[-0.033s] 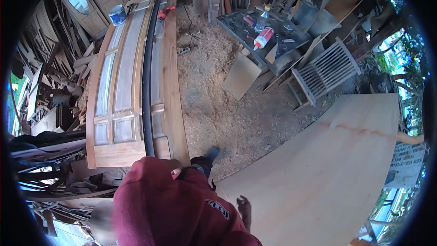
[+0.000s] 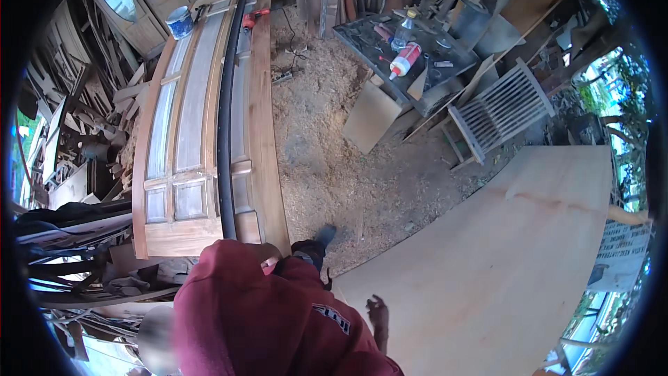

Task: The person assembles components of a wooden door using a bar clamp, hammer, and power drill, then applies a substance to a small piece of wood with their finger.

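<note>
Door: panelled, lying on the left. Looks like solid wood, so probably heavy and stiff. Safest held by the plain frame; would go easy on the pale panels.
Strip: long, dark, laid lengthwise along the door. Likely awkward if lifted by one end, better taken near the middle. Can't tell the material.
Sheet: broad, pale, off to the right. Probably bendy and a bit splintery; best gripped at opposite edges.
Left hand: mostly hidden by the hoodie, right by the door's near end. Can't tell how far closed, or whether holding anything.
Right hand: low over the sheet's near-left part, loosely curled, partly open, with nothing visible in it. Touching or just above? Hard to say.
</note>
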The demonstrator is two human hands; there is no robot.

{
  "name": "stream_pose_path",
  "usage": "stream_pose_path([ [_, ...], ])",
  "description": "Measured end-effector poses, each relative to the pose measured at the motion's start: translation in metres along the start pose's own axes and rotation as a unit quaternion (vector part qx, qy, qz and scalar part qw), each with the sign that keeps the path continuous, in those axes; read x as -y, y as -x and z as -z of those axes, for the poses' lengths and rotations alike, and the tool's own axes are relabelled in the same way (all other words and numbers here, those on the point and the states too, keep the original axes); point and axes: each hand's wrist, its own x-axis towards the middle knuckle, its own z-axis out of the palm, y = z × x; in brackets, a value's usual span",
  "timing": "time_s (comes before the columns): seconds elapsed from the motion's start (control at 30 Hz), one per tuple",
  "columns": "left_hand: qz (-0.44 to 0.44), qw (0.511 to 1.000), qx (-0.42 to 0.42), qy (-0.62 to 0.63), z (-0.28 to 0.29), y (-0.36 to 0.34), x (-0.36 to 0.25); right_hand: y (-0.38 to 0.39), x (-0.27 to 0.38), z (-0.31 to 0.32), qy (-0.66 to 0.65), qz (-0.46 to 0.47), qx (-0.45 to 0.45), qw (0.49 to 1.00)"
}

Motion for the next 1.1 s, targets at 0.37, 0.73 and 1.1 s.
stream_pose_path([
  [0.37, -0.070, 0.974, 0.044, 0.211, 0.070, 0.069, 0.003, -0.183, 0.140, 0.104, 0.082, 0.105, 0.042, 0.990],
  [0.73, -0.021, 0.822, -0.166, 0.545, 0.080, 0.007, 0.006, -0.361, 0.470, 0.077, 0.223, 0.399, 0.249, 0.854],
  [1.1, 0.008, 0.810, -0.479, 0.338, 0.175, 0.061, 0.045, -0.438, 0.687, -0.130, 0.200, 0.374, 0.513, 0.746],
])
